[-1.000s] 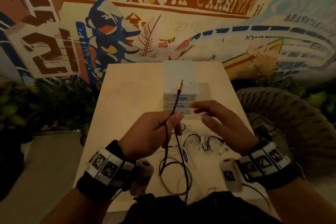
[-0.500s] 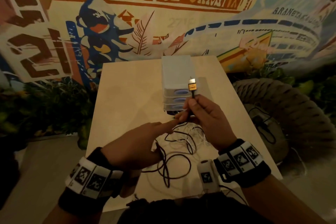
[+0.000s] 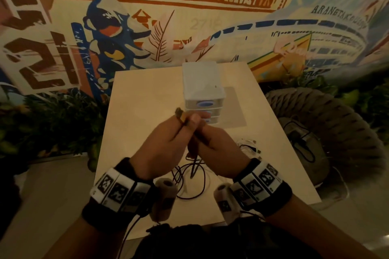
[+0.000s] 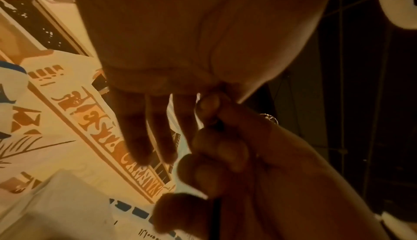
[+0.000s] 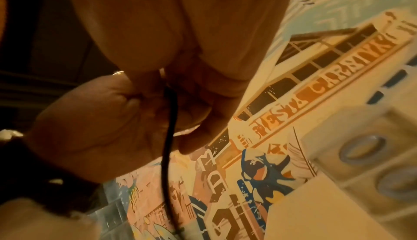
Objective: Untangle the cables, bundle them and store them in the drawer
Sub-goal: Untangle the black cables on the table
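Observation:
A black cable point(image 3: 190, 183) with a yellow plug point(image 3: 181, 115) lies in loose loops on the pale table point(image 3: 147, 101). Both hands meet above it, in front of the white drawer unit point(image 3: 203, 88), whose drawers are closed. My left hand point(image 3: 166, 143) pinches the cable just below the plug with thumb and forefinger; its other fingers point(image 4: 137, 136) stay straight. My right hand point(image 3: 214, 143) curls round the black cable point(image 5: 169, 136) a little lower, close against the left hand point(image 5: 94, 122). The plug tilts up and to the left.
A tangle of thin white and dark cables point(image 3: 248, 146) lies on the table right of my hands. A woven round seat point(image 3: 328, 132) stands off the right edge and plants point(image 3: 52, 124) off the left. A painted wall rises behind the drawer unit point(image 5: 361, 145).
The left hand left the loops on the table and rose to join the right hand at the plug end. The plug, upright half a second ago, now tilts left between both hands.

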The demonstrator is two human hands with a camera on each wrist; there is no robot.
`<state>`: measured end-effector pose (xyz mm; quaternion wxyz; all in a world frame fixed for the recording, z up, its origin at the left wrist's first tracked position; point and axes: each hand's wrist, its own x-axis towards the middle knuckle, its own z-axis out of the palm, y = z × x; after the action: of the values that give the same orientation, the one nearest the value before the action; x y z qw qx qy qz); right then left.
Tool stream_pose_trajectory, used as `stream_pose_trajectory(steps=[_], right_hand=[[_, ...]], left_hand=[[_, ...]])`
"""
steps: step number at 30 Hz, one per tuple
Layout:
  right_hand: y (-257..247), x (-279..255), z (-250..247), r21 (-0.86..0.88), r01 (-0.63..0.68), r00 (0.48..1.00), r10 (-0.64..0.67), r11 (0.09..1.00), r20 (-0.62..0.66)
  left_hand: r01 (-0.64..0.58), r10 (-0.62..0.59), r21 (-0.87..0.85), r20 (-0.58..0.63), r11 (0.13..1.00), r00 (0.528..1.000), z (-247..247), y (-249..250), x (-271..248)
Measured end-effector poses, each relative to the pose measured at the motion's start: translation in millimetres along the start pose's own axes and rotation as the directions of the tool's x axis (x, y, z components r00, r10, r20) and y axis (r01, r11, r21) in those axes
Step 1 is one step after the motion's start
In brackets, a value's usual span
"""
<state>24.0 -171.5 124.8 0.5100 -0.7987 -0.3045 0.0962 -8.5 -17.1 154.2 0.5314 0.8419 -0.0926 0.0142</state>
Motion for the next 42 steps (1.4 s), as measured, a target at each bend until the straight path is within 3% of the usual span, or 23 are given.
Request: stream_pose_trajectory(steps=[2,4,7,9,10,12,13,15,17,19,21,23,25,27,29,32,34,36,37,39,42], right_hand=[[8,-2,3,0.092,-0.074,0.994,0.067,0.993,0.084],[30,-10,3,0.089,-0.141,0.977,0.124,0.986,0.174],[66,-31,0,-0.096,-0.135,0.954,0.156,0.986,0.257],[87,-45,-5,-0.18,-0.164,0.939,0.209,0.97,0.272],[92,-51,-8,-0.178,-0.219,0.926,0.262,0.959,0.271],[95,-56,-12,-0.112,-0.318,0.903,0.337,0.941,0.265],[91,-55,-13,-0.092,-0.339,0.901,0.351,0.936,0.256],[77,-45,-15,-0.092,-0.316,0.917,0.329,0.944,0.226],[58,-32,-14,-0.041,-0.241,0.947,0.245,0.97,0.207],[42,-21,-15,0.006,-0.124,0.975,0.121,0.992,0.186],[35,-16,-21,-0.059,-0.02,0.984,0.03,0.998,0.174],[36,-16,-31,-0.014,-0.063,0.983,0.064,0.998,0.171],[46,-24,-41,0.026,-0.136,0.981,0.131,0.99,0.141],[64,-36,-48,0.065,-0.227,0.969,0.219,0.972,0.11],[85,-52,-49,0.089,-0.276,0.958,0.267,0.957,0.099],[101,-70,-42,0.116,-0.301,0.95,0.286,0.947,0.126],[92,-69,-36,0.203,-0.335,0.939,0.31,0.92,0.147],[73,-58,-33,0.228,-0.321,0.946,0.299,0.919,0.124],[62,-51,-32,0.223,-0.288,0.957,0.27,0.931,0.108],[37,-36,-33,0.167,-0.203,0.976,0.186,0.965,0.112],[12,-24,-29,-0.028,-0.065,0.978,0.07,0.997,0.195]], left_hand=[[-0.038,0.019,-0.101,-0.183,0.994,0.983,-6,4,6],[-0.105,0.02,-0.215,-0.368,0.971,0.93,-21,12,10],[-0.204,0.026,-0.237,-0.589,0.95,0.808,-49,19,9],[-0.208,0.021,-0.193,-0.682,0.959,0.731,-64,21,5],[-0.184,0.019,-0.175,-0.674,0.967,0.738,-70,20,3],[-0.101,0.06,-0.043,-0.56,0.994,0.826,-74,19,1],[-0.066,0.106,0.102,-0.456,0.993,0.883,-71,19,-1],[-0.079,0.175,0.431,-0.187,0.899,0.967,-51,18,-3],[-0.123,0.125,0.584,0.038,0.802,0.991,-20,16,-4],[-0.156,0.061,0.638,0.168,0.754,0.984,7,10,-4],[-0.133,0.027,0.671,0.166,0.729,0.986,17,1,-5],[-0.099,0.055,0.665,0.087,0.74,0.995,6,-1,-3],[-0.067,0.152,0.643,-0.078,0.763,0.985,-19,-2,-1],[0.025,0.197,0.58,-0.316,0.814,0.928,-50,1,1],[0.15,0.138,0.496,-0.496,0.855,0.857,-76,3,0],[0.22,0.082,0.421,-0.592,0.88,0.802,-93,-1,-6],[0.178,0.023,0.347,-0.504,0.921,0.864,-88,-4,-9],[0.11,-0.055,0.264,-0.206,0.958,0.977,-71,-3,-13],[0.062,-0.054,0.294,-0.036,0.954,0.998,-60,-3,-13],[-0.027,-0.025,0.331,0.153,0.943,0.988,-35,-1,-13],[-0.123,0.101,0.129,0.161,0.984,0.982,-1,7,-9]])
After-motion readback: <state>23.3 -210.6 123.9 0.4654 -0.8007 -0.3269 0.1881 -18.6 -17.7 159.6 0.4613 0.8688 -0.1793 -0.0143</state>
